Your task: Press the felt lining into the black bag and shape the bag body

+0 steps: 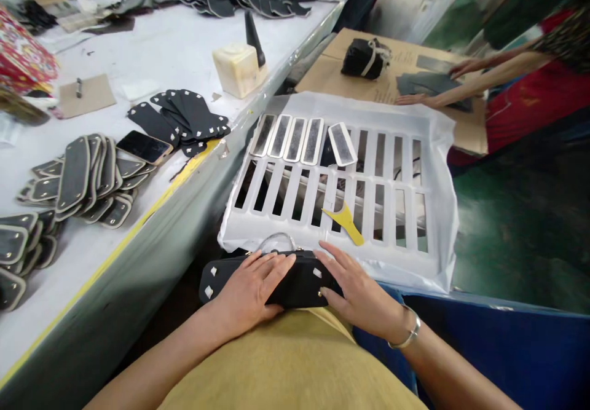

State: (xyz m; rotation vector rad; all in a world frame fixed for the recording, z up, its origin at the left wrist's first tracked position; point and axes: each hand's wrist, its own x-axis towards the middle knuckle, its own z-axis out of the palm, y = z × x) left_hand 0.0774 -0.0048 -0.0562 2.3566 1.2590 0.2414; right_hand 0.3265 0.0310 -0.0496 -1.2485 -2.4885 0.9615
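A black elongated piece (299,282) with small white patches lies across my lap, against the near edge of the white slotted rack (387,259). My left hand (253,287) rests over its middle, fingers closed together around its top. At its right end is my right hand (350,284), thumb on the near face by a small gold stud and fingers over the far edge. A yellow forked tool (345,222) lies on the rack. Several white-rimmed dark strips (293,139) stand in a row at the rack's back left, one of them tilted.
On the white table (152,53) at left are stacked padded pieces (74,173), fanned black pieces (184,115), a phone (144,146) and a cream block (236,69). Another person's hands (419,99) work on cardboard (318,81) at back right.
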